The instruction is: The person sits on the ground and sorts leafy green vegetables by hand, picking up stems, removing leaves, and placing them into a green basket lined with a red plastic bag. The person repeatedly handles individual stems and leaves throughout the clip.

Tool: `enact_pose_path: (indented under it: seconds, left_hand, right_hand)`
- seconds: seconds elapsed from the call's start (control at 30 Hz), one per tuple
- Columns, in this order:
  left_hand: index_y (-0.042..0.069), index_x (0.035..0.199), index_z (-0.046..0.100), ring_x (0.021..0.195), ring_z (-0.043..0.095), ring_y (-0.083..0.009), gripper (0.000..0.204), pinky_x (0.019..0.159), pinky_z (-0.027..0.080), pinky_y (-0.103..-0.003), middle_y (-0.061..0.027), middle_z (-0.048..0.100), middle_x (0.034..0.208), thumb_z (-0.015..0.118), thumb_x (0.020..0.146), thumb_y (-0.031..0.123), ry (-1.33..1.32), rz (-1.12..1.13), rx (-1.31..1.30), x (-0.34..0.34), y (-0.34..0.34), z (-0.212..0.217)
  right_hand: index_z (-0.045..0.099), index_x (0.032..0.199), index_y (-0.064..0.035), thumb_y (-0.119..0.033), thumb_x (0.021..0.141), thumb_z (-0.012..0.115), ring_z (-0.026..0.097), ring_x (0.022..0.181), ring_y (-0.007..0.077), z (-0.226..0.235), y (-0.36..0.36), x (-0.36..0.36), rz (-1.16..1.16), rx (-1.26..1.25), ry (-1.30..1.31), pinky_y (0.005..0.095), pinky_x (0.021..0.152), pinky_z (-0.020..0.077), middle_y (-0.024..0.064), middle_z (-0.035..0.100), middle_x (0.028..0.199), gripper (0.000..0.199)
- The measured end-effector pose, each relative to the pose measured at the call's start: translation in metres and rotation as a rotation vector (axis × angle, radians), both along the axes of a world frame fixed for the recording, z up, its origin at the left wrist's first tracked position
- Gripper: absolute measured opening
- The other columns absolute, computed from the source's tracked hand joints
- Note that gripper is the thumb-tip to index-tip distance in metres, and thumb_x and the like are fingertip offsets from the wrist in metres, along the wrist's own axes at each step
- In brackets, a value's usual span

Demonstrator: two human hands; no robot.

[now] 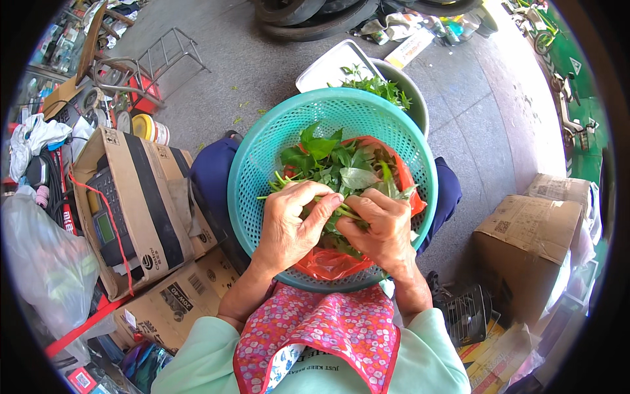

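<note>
My left hand (296,220) is closed around green leafy stems (346,211), thumb and fingers pinching them. Close beside it, my right hand (382,226) is closed on the same stems. Both hands are over a turquoise perforated plastic basket (251,164) held between my knees. Inside the basket a red plastic bag (331,264) lies under and around a heap of leafy greens (325,157). Some cut stem ends stick out to the left of my left hand. Where the fingers meet, part of the stems is hidden.
Just beyond the basket stand a grey-green basin (420,108) with more leafy greens (379,87) and a white tray (331,65). Cardboard boxes flank me, one at left (154,203) and one at right (525,230). Tyres (315,16) lie at the back; a metal rack (167,56) stands far left.
</note>
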State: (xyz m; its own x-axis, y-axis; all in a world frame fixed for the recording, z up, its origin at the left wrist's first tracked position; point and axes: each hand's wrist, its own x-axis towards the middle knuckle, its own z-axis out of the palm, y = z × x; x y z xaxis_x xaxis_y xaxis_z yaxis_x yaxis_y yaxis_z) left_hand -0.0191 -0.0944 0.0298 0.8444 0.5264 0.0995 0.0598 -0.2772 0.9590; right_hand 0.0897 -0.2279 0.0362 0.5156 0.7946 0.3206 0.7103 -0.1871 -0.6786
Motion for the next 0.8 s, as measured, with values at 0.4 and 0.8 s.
enact_pose_path:
  seconds: [0.4, 0.8]
  left_hand:
    - [-0.002, 0.080, 0.066, 0.052, 0.050, -0.0114, 0.019, 0.048, 0.038, -0.028, -0.0057, 0.058, 0.059, 0.071, 0.089, 0.013, 0.140, 0.204, 0.169, -0.008, -0.009, -0.010]
    - [0.004, 0.070, 0.060, 0.056, 0.052, -0.0313, 0.021, 0.053, 0.040, -0.041, -0.0101, 0.057, 0.060, 0.072, 0.086, 0.013, 0.127, 0.267, 0.348, 0.002, -0.015, 0.004]
  right_hand:
    - [0.066, 0.086, 0.0012, -0.006, 0.091, 0.055, 0.045, 0.057, 0.0040, 0.039, -0.026, 0.050, -0.774, 0.710, 0.502, 0.0181, 0.052, 0.0338, 0.0022, 0.060, 0.073, 0.014]
    - [0.063, 0.090, -0.0048, -0.012, 0.074, 0.072, 0.057, 0.055, 0.0258, 0.017, 0.000, -0.013, 0.061, -0.233, -0.127, 0.0385, 0.051, 0.0462, 0.0067, 0.049, 0.069, 0.020]
